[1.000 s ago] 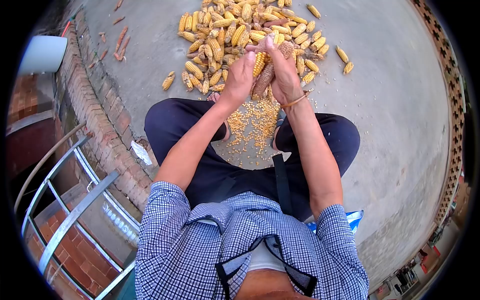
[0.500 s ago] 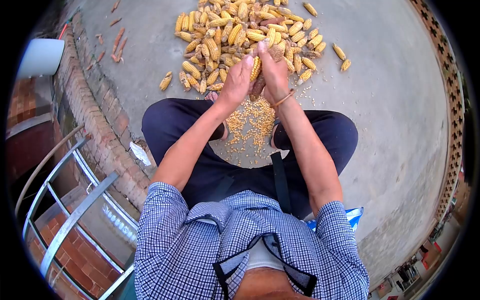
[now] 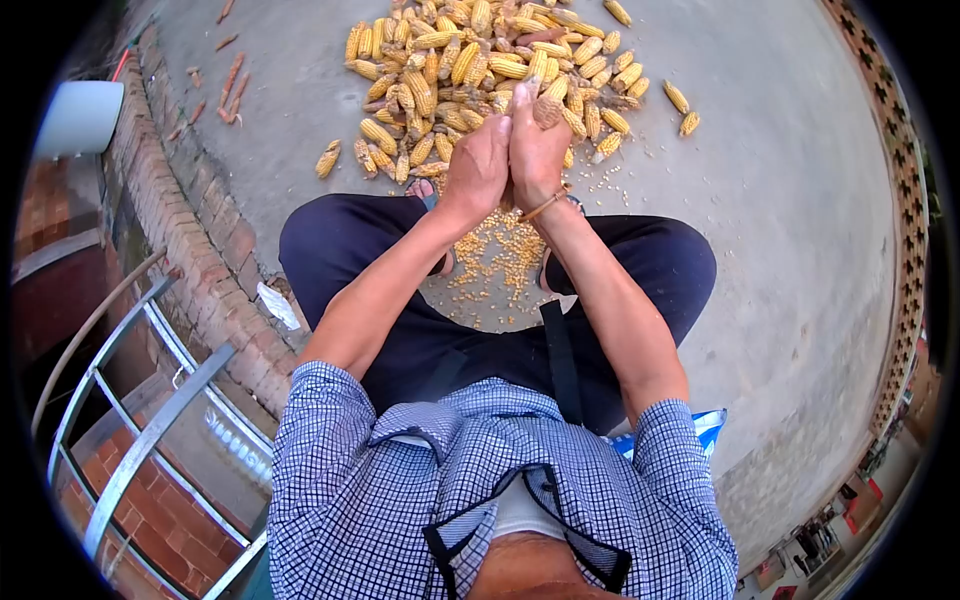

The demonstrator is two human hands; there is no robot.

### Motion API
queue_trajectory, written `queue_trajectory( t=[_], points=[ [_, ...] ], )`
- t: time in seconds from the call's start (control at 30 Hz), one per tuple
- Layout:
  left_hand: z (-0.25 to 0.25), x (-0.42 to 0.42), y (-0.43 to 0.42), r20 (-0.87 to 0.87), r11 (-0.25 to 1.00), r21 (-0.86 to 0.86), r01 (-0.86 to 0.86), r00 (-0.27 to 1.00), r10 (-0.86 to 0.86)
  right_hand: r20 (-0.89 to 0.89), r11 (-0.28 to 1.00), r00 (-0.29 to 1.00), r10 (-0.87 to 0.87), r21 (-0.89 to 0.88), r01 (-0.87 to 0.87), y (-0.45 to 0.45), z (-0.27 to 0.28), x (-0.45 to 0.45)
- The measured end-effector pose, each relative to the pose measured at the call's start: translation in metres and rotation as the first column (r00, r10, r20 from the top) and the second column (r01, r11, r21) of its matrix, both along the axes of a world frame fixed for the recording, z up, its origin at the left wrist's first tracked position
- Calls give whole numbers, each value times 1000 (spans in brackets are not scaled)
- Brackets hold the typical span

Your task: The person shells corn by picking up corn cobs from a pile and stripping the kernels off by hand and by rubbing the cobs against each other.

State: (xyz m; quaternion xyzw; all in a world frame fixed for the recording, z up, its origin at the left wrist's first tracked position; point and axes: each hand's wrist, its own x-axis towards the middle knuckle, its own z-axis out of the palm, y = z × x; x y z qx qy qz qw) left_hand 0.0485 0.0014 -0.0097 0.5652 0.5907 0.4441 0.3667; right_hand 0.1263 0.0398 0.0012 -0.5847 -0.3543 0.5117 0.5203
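My left hand [image 3: 478,165] and my right hand [image 3: 537,150] are pressed together over the near edge of a heap of yellow corn ears [image 3: 430,90]. From the top of my right hand pokes the reddish-brown end of a bare corncob [image 3: 547,112], with the fingers wrapped around it. My left hand is closed too, its palm turned in against the right; the corn ear in it is hidden from view. Below the hands, loose corn kernels [image 3: 497,262] are scattered on the concrete between my feet.
Stripped cobs [image 3: 233,85] lie at the upper left, by a low brick edging [image 3: 190,215]. A metal frame [image 3: 150,440] stands at the lower left and a pale bucket [image 3: 80,118] above it. Two ears [image 3: 677,97] lie right of the heap. A blue-white bag [image 3: 708,430] sits beside me.
My hands have come closer together and rolled, so the yellow ear and the lower part of the brown cob between them are now mostly covered. My left hand has shifted slightly.
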Motion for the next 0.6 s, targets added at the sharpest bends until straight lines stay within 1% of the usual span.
queue_trajectory(
  t=[0.03, 0.1, 0.2, 0.23, 0.27, 0.3, 0.33, 0.37, 0.43, 0.47, 0.5, 0.57, 0.6],
  points=[
    [-2, 0, 0, -8, 1000, -14, 24, 1000, -24, 35, 999, 999, -10, -39, 11, -1, 0, 2],
    [-7, -4, 1, -25, 998, -41, 57, 998, -58, -38, 997, 999, -39, 62, 41, -3, -9, -1],
    [-6, -17, 10, 183, 983, -130, 128, 978, -103, -137, 980, 991, 9, 198, 18, 6, -14, -6],
    [-4, -20, 10, 249, 975, -161, 151, 963, -108, -209, 991, 975, 78, 119, -54, 8, -12, -2],
    [-2, -22, 7, 369, 960, -216, 179, 925, -90, -284, 990, 948, 142, 41, -136, 9, -10, 4],
    [2, -23, 6, 437, 953, -229, 197, 896, -80, -360, 974, 912, 197, -29, -223, 10, -4, 11],
    [4, -24, 5, 501, 946, -239, 217, 863, -71, -394, 948, 870, 295, 10, -317, 14, -7, 14],
    [7, -26, 6, 560, 940, -246, 238, 826, -62, -422, 939, 846, 325, 34, -343, 15, -4, 19],
    [15, -26, 7, 496, 940, -279, 195, 868, -33, -474, 916, 793, 384, 85, -392, 15, 20, 24],
    [15, -24, 7, 470, 944, -283, 167, 882, -15, -481, 898, 775, 409, 61, -436, 17, 20, 28],
    [16, -20, 8, 445, 948, -286, 142, 895, 0, -473, 897, 777, 416, 71, -437, 17, 19, 28],
    [19, -14, 7, 438, 955, -258, 146, 899, -19, -456, 896, 781, 427, 92, -435, 16, 16, 26],
    [20, -12, 7, 432, 958, -245, 146, 901, -27, -421, 903, 810, 409, 59, -426, 15, 14, 24]
  ],
)
